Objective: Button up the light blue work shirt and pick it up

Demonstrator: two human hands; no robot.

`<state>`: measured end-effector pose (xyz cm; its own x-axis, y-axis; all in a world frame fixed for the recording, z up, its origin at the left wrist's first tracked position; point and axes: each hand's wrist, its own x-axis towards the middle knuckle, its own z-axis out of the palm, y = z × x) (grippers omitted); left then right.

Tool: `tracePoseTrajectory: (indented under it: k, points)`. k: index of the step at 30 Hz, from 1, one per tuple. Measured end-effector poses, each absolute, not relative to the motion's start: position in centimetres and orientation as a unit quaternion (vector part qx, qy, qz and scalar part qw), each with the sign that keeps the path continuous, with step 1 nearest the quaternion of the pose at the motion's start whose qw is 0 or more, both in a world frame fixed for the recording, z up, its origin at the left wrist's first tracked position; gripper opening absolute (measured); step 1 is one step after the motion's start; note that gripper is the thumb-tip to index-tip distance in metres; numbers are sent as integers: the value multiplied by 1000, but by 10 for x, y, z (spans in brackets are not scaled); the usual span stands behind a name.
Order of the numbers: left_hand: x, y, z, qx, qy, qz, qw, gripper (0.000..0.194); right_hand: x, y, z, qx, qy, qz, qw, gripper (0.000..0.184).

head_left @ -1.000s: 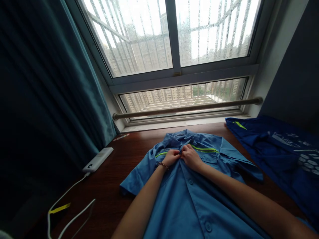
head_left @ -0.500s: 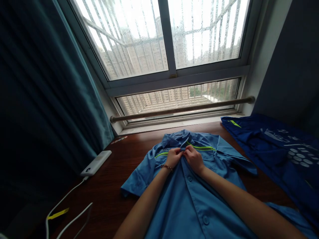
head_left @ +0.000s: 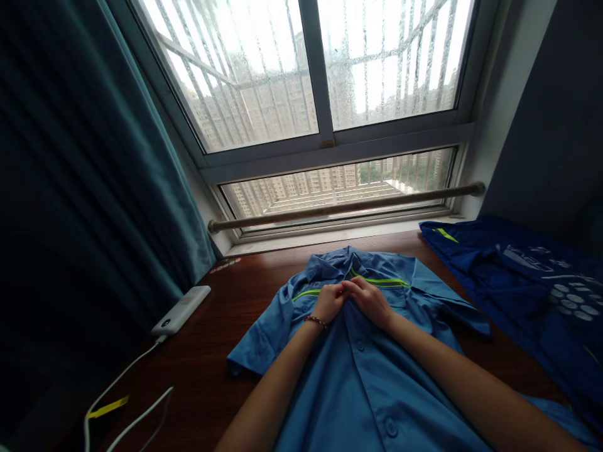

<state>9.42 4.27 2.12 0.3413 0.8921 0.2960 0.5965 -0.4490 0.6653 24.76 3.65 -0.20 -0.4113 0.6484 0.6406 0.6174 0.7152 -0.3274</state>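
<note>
Left hand (head_left: 328,304) and right hand (head_left: 371,301), angled inward, meet, both pinching the shirt (head_left: 330,389) at its upper front.

One head-worn cam looks fwd & down across the tabletop (head_left: 202,364). Hands (head_left: 371,301) are fairly near, below ctr; window (head_left: 264,81) farther off, up top.

The shirt (head_left: 334,376) is matt, creased cloth with smooth, plastic-looking buttons (head_left: 391,427), the tabletop (head_left: 202,364) is wood-look with a low sheen, the power bank (head_left: 183,309) is smooth plastic, the curtain (head_left: 155,182) is softly sheened cloth, and the window glass (head_left: 235,88) is speckled.
</note>
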Motion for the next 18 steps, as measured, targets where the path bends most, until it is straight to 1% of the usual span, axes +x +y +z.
tracePoseTrajectory:
  k: [5,8,12,15,18]
  points:
    - [95,43,26,769,432,336,331,19,251,40,-6,-407,-834,-6,373,15]
    - [94,45,30,713,449,349,409,18,250,40,-10,-420,-827,-8,373,10]
    - [87,51,31,642,489,320,497,27,248,38,-10,-438,-822,-25,363,13]
    - [78,55,28,628,483,283,541,36,248,34,-3,-443,-820,-67,356,18]
    - [72,55,23,592,452,303,594,36,246,30,5,-437,-821,-111,350,20]
